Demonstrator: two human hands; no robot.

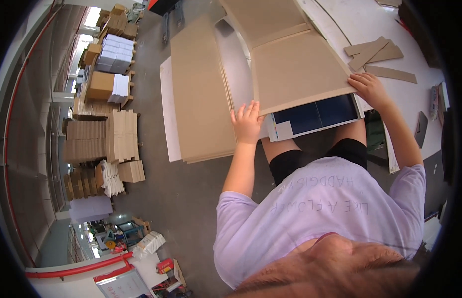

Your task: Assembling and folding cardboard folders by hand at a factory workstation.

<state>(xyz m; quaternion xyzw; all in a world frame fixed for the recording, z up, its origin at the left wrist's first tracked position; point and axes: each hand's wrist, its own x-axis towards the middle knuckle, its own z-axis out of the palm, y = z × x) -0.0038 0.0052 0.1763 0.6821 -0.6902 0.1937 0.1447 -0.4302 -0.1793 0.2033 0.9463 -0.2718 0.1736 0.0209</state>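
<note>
Between left hand (pixel 248 123) and right hand (pixel 369 89), the panel (pixel 300 69) is plain tan; under it, the printed sheet (pixel 336 111) is navy with white margins (tiny coloured patches (pixel 276 132) near the left hand). Boards (pixel 198 94) left of that hand are tan too.

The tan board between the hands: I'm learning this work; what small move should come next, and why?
Perhaps raise the tan board slightly at its near edge for a look beneath: the left hand and right hand are at its near corners, and only part of the dark blue printed piece shows.
</note>
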